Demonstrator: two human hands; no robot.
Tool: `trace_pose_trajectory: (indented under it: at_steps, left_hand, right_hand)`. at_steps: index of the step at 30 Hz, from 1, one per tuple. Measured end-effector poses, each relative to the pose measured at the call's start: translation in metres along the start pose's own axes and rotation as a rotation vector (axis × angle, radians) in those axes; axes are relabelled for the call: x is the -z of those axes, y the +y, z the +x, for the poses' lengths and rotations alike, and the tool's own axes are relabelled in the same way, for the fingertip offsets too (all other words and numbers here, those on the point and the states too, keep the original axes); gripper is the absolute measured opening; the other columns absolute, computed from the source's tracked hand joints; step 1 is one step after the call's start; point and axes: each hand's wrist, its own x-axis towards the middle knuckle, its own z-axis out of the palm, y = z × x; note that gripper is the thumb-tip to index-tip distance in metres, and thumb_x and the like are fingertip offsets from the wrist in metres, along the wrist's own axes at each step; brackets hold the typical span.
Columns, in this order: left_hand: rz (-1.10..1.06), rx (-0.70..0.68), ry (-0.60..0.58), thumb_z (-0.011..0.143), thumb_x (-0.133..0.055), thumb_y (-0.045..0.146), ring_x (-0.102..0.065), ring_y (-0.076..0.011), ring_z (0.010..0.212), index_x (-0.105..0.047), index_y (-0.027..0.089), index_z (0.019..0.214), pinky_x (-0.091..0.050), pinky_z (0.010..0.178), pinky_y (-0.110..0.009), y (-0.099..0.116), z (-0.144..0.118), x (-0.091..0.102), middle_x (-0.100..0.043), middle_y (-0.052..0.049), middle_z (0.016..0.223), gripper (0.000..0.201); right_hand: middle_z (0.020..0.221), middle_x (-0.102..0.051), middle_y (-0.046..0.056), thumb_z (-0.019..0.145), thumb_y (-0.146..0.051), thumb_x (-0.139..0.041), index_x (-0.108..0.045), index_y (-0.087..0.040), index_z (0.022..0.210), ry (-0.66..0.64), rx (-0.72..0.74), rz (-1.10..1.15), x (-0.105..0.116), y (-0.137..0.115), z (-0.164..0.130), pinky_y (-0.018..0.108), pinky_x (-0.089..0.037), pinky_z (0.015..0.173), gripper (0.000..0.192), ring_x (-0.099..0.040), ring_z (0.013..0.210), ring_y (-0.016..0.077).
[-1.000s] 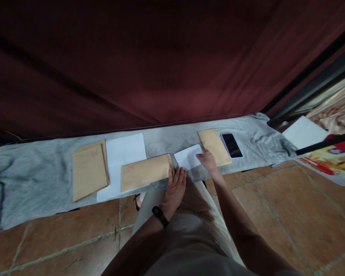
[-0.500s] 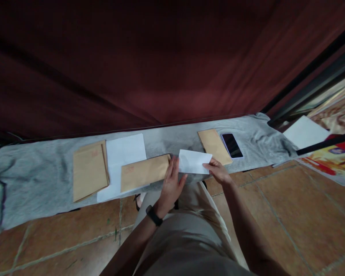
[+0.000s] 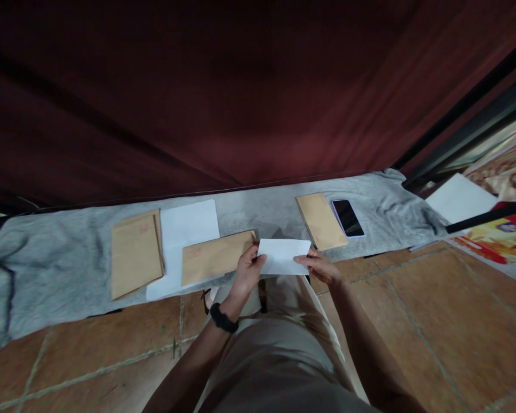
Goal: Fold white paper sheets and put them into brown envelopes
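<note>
A folded sheet of white paper (image 3: 282, 256) is held level between my two hands, over the front edge of the cloth-covered surface. My left hand (image 3: 248, 271) pinches its left end, thumb on top. At the right end, my right hand (image 3: 322, 266) grips it the same way, with the fingers underneath hidden. Just left of the paper lies a brown envelope (image 3: 215, 258), partly on top of flat white sheets (image 3: 189, 222). Another brown envelope (image 3: 321, 220) rests beyond my right hand.
A stack of brown envelopes (image 3: 136, 255) sits on the left of the grey cloth (image 3: 258, 206). To the right is a phone (image 3: 348, 218). A dark red curtain (image 3: 249, 103) hangs behind. Black bars, a white sheet (image 3: 461, 198) and a colourful printed box (image 3: 499, 244) stand at far right.
My left hand has gone from lying open beside the envelope to gripping the paper's left end. The paper has come slightly nearer to me and to the left.
</note>
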Motion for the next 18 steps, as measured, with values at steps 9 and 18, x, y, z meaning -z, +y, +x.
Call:
trace_pose_trajectory:
  at_steps: [9,18]
  left_hand:
    - [0.394,-0.222,0.011,0.086,-0.068,0.045,-0.062,-0.0266,0.118,-0.060,0.020,0.130,-0.051,0.101,-0.042,0.005,0.000,0.023,-0.065,-0.013,0.130,0.051]
    - [1.357,-0.213,-0.120,0.078,-0.077,0.040,-0.009,-0.0395,0.157,-0.020,0.030,0.162,-0.010,0.122,-0.066,0.010,0.004,0.096,-0.008,-0.015,0.171,0.102]
  right_hand:
    - [0.086,-0.078,0.004,0.063,-0.046,-0.088,-0.078,-0.019,0.097,0.096,0.052,-0.061,-0.005,0.001,0.007,0.032,-0.055,0.071,0.045,-0.069,0.077,0.0203]
    - [0.080,-0.077,0.006,0.061,-0.049,-0.084,-0.076,-0.017,0.096,0.295,0.108,-0.110,-0.007,0.001,0.010,0.034,-0.057,0.064,0.048,-0.070,0.074,0.0249]
